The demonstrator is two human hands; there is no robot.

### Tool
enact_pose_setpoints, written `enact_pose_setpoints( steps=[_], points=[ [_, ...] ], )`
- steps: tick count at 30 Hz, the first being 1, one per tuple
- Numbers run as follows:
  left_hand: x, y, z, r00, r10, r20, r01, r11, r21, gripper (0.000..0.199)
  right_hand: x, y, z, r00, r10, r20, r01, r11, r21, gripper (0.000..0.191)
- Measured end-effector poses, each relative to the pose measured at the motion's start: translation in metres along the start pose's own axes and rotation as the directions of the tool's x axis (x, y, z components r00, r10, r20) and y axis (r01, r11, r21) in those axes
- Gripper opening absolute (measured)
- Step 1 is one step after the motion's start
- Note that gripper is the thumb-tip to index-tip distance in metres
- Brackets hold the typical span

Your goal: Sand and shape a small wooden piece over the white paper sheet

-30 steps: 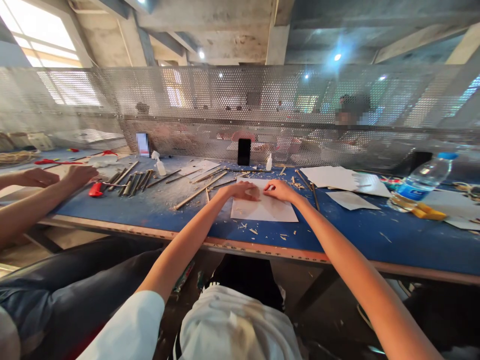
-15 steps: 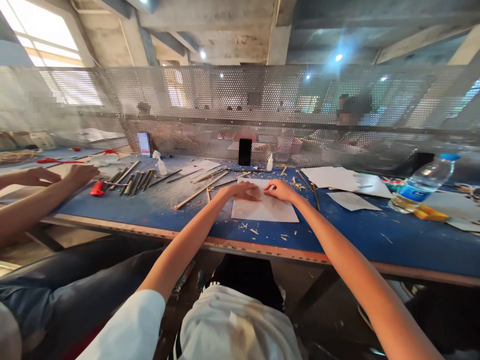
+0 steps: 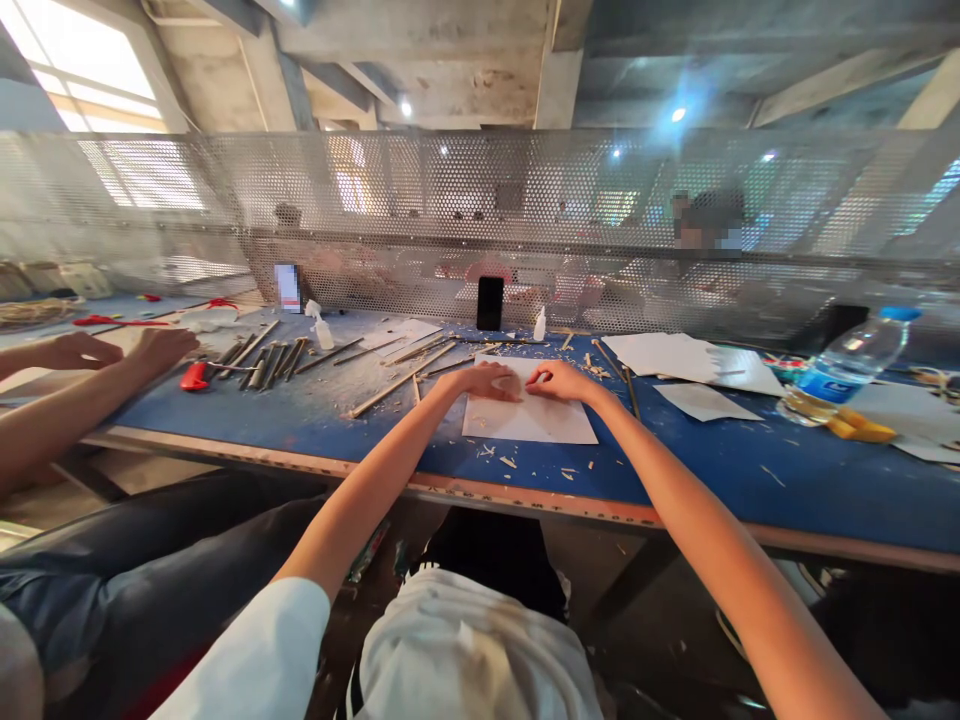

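Note:
A white sheet of paper [image 3: 536, 422] lies on the blue tabletop in front of me. My left hand [image 3: 491, 381] rests flat on its upper left part, fingers stretched toward the right. Close beside it, over the upper middle of the sheet, my right hand [image 3: 553, 380] is closed with thumb and fingertips together. Whatever those fingertips pinch, if anything, is too small to make out. Wood shavings [image 3: 508, 462] are scattered around the sheet.
Wooden sticks [image 3: 401, 382] and a red-handled tool [image 3: 195, 376] lie leftward, near another person's hands [image 3: 161, 348]. A phone [image 3: 490, 303] and small glue bottle [image 3: 540, 324] stand behind. Rightward are papers [image 3: 705, 402] and a water bottle [image 3: 847, 365]. A perforated metal screen [image 3: 420, 200] bounds the back.
My right hand has shifted very slightly left, toward my left hand. My left hand stays on the paper, which has not visibly moved.

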State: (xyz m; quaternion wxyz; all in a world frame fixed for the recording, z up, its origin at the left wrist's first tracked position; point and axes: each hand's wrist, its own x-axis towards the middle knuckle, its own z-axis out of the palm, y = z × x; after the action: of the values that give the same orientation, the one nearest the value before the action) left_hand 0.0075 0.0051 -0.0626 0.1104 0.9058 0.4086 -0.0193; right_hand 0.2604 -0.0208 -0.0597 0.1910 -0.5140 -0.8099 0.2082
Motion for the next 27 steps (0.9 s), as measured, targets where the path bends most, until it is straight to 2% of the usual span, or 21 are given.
enact_pose_setpoints(
  steps=[3,7,13,20,25,27],
  points=[
    [0.0,0.0,0.0,1.0,-0.011,0.001,0.011,1.0,0.012,0.087,-0.002,-0.004,0.0,0.997,0.002,-0.073,-0.002,1.0,0.003,0.02],
    [0.0,0.0,0.0,1.0,-0.004,-0.001,0.004,1.0,0.022,0.088,-0.003,-0.007,-0.002,0.999,0.035,-0.022,-0.035,0.999,-0.008,0.022],
    [0.001,0.0,0.0,1.0,-0.008,0.003,0.008,0.999,0.036,0.089,0.0,-0.002,-0.001,0.997,-0.058,-0.045,0.057,0.998,-0.035,0.009],
    [0.003,-0.003,0.002,1.0,-0.01,0.005,0.01,1.0,0.009,0.091,0.004,0.006,0.002,1.0,-0.026,0.003,0.026,0.999,-0.046,0.02],
    [0.003,-0.003,0.001,1.0,0.008,-0.002,-0.008,1.0,0.018,0.091,0.003,0.005,0.0,0.996,-0.048,-0.08,0.045,0.998,-0.045,0.017],
    [0.002,-0.002,0.001,1.0,0.003,-0.001,-0.003,1.0,0.017,0.091,0.003,0.003,-0.002,0.997,-0.062,-0.052,0.059,0.997,-0.054,0.016]
  ],
)
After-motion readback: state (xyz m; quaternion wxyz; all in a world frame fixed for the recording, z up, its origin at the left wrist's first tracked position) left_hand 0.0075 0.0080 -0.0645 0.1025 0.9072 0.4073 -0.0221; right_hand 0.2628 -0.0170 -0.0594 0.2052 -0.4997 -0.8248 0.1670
